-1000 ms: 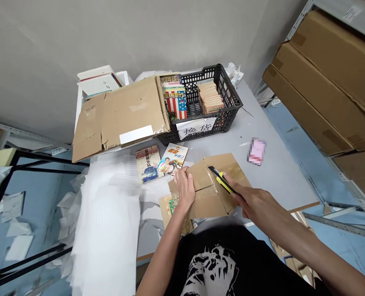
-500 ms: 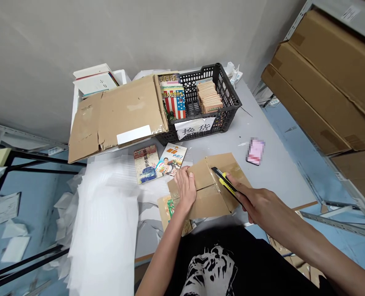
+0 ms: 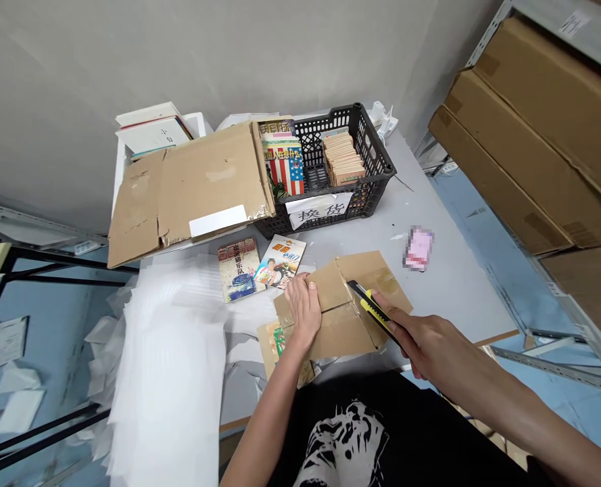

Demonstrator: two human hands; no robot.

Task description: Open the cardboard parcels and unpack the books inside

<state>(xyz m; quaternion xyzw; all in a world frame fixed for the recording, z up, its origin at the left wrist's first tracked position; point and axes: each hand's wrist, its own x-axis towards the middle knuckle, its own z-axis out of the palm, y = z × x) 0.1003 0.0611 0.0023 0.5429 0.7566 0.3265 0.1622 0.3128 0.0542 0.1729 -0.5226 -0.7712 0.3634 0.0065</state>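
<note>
Pressing down cardboard parcel (image 3: 343, 331) | left hand (image 3: 303, 311) open, palm down | right hand (image 3: 422, 345) gripping yellow utility knife (image 3: 374, 306) tight

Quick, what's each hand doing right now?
Left hand: open, pressing flat on the cardboard package.
Right hand: closed, holding a yellow utility knife.

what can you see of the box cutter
The box cutter has a slim body, yellow and black and plastic-looking, with a dark nose; any blade is too thin to make out. The right hand grips its rear half. It slants forward and away from the person, with the nose at the taped seam of the cardboard packet.
</note>
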